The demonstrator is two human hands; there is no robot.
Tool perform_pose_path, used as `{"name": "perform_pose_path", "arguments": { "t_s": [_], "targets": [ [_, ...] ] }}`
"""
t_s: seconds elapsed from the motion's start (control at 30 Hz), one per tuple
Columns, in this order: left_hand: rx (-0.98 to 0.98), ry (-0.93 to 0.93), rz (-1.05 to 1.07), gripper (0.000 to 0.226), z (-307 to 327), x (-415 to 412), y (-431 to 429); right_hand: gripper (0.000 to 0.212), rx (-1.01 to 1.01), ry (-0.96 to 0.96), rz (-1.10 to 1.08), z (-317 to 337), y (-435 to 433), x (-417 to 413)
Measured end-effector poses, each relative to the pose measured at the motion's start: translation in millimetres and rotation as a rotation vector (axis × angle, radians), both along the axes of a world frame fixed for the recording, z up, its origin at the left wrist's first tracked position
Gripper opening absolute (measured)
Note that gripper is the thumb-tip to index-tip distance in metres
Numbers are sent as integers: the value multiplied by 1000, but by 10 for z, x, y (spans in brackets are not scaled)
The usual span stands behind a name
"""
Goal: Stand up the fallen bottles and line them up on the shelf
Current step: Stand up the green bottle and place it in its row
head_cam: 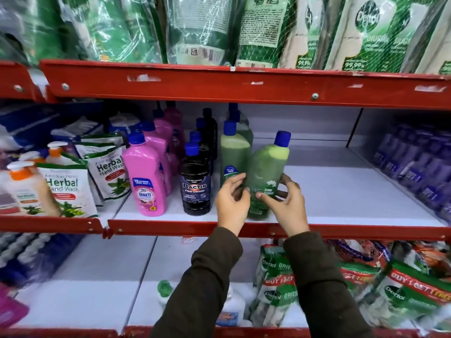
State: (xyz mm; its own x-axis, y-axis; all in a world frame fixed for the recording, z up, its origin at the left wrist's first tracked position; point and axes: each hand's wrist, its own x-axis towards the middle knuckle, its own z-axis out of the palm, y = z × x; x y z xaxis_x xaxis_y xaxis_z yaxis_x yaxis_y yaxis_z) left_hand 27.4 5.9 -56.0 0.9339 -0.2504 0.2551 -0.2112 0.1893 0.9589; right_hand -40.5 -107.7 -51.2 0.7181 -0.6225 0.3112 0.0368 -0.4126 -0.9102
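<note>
Head view: tall green plastic floor-cleaner bottle with blue screw cap [264, 176] at the front of the white shelf board [341, 191], tilted right, base near the red metal lip [244, 229]. Clasped low on its label between left hand [231, 203] and right hand [288, 203], fingers curled round both sides. Best tipped upright about the base, then slid left against the neighbouring upright green bottle [233, 157], label forward. Smooth, slightly squashy plastic, glossy label, likely slippery; narrow neck, wide shoulders, liquid sloshing inside, so top-heavy while tilted.
</note>
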Motion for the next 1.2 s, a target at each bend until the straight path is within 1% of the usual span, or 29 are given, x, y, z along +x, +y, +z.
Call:
{"name": "perform_pose_path", "arguments": {
  "t_s": [0.13, 0.23, 0.33, 0.43, 0.47, 0.53, 0.6, 0.67, 0.73, 0.8, 0.9, 0.97, 1.0, 1.1, 1.2],
  "targets": [
    [-52, -14, 37, 35, -65, 73, 261, 84, -14, -41, 41, -52, 287, 136],
    [-37, -65, 64, 31, -120, 78, 384, 77, -43, -91, 55, -40, 406, 157],
    [-26, -108, 86, 25, -170, 75, 423, 69, 28, -182, 101, -79, 450, 144],
    [-33, -119, 110, 21, -183, 40, 441, 66, 52, -184, 152, -126, 506, 99],
    [-37, -130, 131, 20, -179, 21, 446, 69, 46, -158, 175, -141, 518, 81],
    [-54, -132, 151, 18, -184, 8, 452, 84, 11, -67, 192, -152, 535, 57],
    [-62, -106, 125, 19, -182, 9, 458, 99, -85, 15, 153, -147, 559, 60],
    [-47, -89, 88, 24, -189, 25, 459, 101, -127, 16, 104, -131, 607, 76],
    [-32, -88, 57, 28, -184, 27, 468, 94, -132, -25, 64, -104, 639, 84],
    [-23, -83, 20, 35, -189, 29, 471, 84, -75, -64, 80, -98, 615, 81],
    [44, -110, -38, 52, -200, 57, 466, 65, 54, -87, 207, -115, 505, 69],
    [94, -115, -79, 65, -180, 65, 449, 53, 114, -68, 289, -104, 416, 74],
    [114, -106, -103, 68, -164, 57, 438, 49, 133, -55, 318, -92, 372, 78],
    [149, -74, -146, 66, -131, 29, 419, 45, 97, -35, 330, -44, 254, 94],
    [134, -52, -94, 64, -131, -9, 430, 41, 84, -19, 324, -47, 187, 97]
  ]
}}
